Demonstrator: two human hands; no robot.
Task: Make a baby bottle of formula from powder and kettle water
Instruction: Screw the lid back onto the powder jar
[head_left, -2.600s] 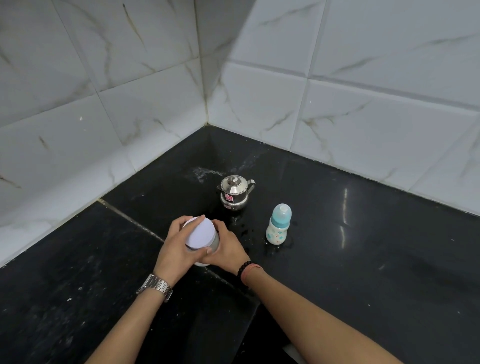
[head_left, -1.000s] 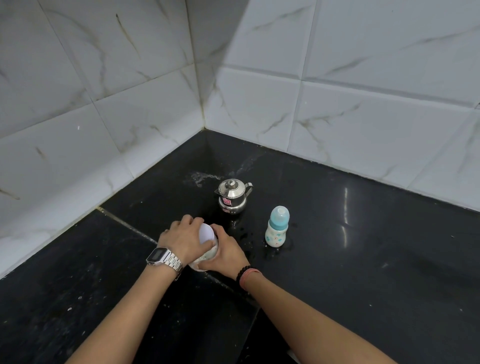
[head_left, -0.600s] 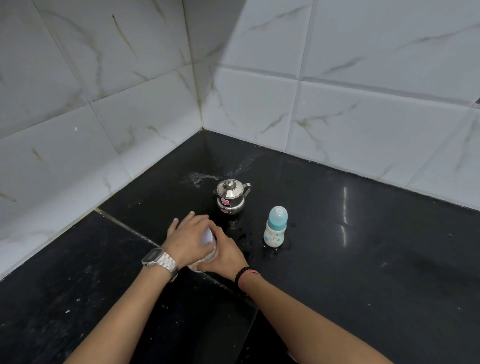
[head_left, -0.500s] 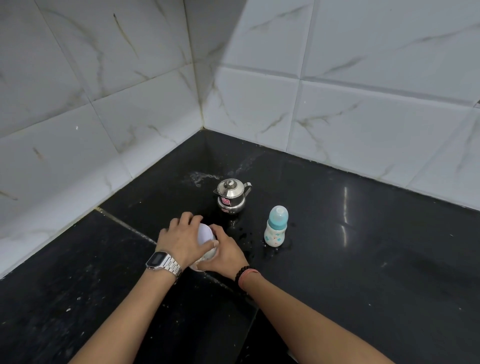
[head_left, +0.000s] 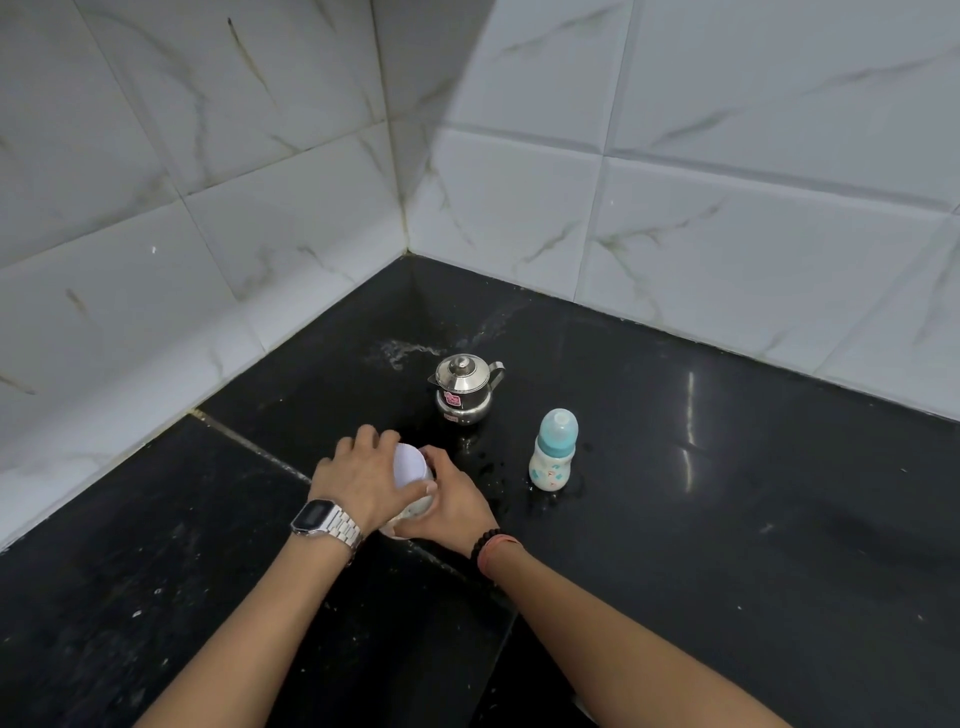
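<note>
A small round powder jar with a white lid (head_left: 409, 464) stands on the black counter (head_left: 727, 519). My left hand (head_left: 358, 480) covers the lid from above, fingers curled around its rim. My right hand (head_left: 449, 499) wraps the jar's body from the right side. Most of the jar is hidden by both hands. Behind it stands a small steel kettle (head_left: 464, 388) with its lid on. To the right, a baby bottle (head_left: 553, 451) with a teal cap stands upright, apart from my hands.
White marble-look tiled walls (head_left: 260, 208) meet in a corner behind the kettle. Water drops and a whitish smear mark the counter around the kettle and bottle. A joint line crosses the counter under my hands.
My left hand has turned on the lid, so the watch face now shows on the wrist. The jar, kettle and bottle have stayed in place.
</note>
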